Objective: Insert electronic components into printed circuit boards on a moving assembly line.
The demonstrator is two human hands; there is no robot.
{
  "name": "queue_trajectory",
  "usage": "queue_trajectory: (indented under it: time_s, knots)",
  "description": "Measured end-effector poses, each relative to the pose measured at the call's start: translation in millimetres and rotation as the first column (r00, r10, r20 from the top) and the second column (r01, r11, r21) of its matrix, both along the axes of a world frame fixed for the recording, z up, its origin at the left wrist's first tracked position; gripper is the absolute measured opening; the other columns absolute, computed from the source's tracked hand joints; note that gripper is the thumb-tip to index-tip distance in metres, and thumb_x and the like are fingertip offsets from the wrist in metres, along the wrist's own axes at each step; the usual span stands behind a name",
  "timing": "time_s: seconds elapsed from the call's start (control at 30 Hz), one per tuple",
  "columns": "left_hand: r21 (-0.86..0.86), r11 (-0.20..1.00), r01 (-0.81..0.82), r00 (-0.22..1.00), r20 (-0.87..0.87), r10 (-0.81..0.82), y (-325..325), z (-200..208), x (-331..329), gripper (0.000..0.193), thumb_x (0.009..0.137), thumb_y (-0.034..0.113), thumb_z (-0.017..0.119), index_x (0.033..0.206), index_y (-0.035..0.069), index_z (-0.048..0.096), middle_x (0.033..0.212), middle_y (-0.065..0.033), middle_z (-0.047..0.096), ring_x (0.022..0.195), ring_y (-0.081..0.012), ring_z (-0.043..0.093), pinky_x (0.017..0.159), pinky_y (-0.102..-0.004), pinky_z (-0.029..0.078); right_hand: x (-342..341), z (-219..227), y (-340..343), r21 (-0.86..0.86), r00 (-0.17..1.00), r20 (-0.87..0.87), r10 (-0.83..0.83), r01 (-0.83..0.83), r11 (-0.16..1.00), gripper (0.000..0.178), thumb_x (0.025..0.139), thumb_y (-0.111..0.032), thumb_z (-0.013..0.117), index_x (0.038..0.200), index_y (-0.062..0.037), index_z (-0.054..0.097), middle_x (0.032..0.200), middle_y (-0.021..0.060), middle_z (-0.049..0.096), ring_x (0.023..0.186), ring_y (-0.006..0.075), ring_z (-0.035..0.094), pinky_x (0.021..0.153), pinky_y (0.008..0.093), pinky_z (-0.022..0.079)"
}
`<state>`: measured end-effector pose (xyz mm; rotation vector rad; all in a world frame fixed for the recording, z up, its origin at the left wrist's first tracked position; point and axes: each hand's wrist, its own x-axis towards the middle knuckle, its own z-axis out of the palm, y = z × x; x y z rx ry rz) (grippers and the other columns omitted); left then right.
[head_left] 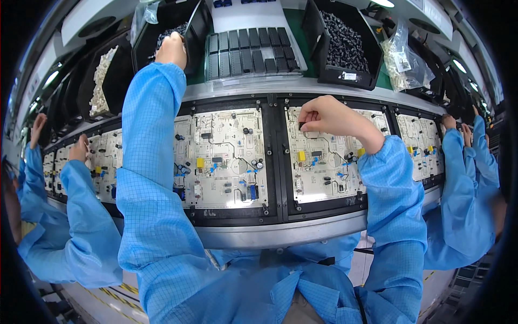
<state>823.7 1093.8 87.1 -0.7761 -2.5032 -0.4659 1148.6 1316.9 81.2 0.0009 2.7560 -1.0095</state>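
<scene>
My left hand (171, 51) is stretched far forward to a black bin (198, 35) of small dark parts at the upper left. Its fingers are bent together at the bin's near side, and whatever they may hold is hidden. My right hand (337, 116) hovers over the upper left part of a pale circuit board (310, 186), thumb and fingers pinching a small dark component (301, 126). Another such circuit board (229, 183), partly behind my left sleeve, carries yellow, blue and black components. Both boards sit in black frames (279, 162).
Behind the boards stands a clear tray (259, 76) with rows of black parts. To its right are a black bin (350, 89) of dark pieces and a plastic bag (404, 73) of pale parts. Other people in blue sleeves (89, 216) work along both sides.
</scene>
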Motion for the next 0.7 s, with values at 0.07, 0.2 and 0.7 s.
queue_trajectory:
  time_s: [0.07, 0.2, 0.7]
  knots:
    - [0.050, 0.999, -0.005, 0.998, -0.056, 0.008, 4.3, 1.1, 8.2, 0.020, 0.091, 0.006, 0.049, 0.111, 0.004, 0.055, 0.104, -0.0232, 0.061, 0.098, -0.0435, 0.061, 0.086, -0.0484, 0.049, 1.9, -1.5, 4.5, -0.025, 1.000, 0.009, -0.022, 0.023, 0.999, 0.018, 0.079, -0.011, 0.074, 0.091, 0.0015, 0.068, 0.078, 0.0045, 0.066, 0.071, 0.0093, 0.060, 0.067, 0.0241, 0.050]
    - [0.175, 0.958, 0.226, 0.893, -0.430, -0.132, -8.7, 19.7, 9.7, 0.017, 0.091, 0.006, 0.051, 0.107, 0.004, 0.058, 0.101, -0.0200, 0.056, 0.094, -0.0389, 0.059, 0.083, -0.0437, 0.050, 0.9, -6.1, 3.1, -0.043, 0.996, -0.090, 0.021, -0.025, 0.999, 0.017, 0.076, -0.009, 0.073, 0.086, 0.0025, 0.066, 0.072, 0.0091, 0.065, 0.066, 0.0149, 0.061, 0.062, 0.0281, 0.049]
    - [0.580, 0.680, 0.449, 0.877, -0.139, -0.461, -25.6, 63.8, 154.2, 0.014, 0.092, 0.004, 0.057, 0.103, 0.004, 0.065, 0.091, -0.0085, 0.066, 0.077, -0.0159, 0.067, 0.068, -0.0276, 0.051, -0.6, 1.1, -14.5, 0.236, 0.981, -0.153, 0.121, -0.083, 0.968, 0.017, 0.067, -0.003, 0.074, 0.075, 0.0017, 0.059, 0.069, 0.0133, 0.061, 0.067, 0.0294, 0.062, 0.061, 0.0371, 0.047]
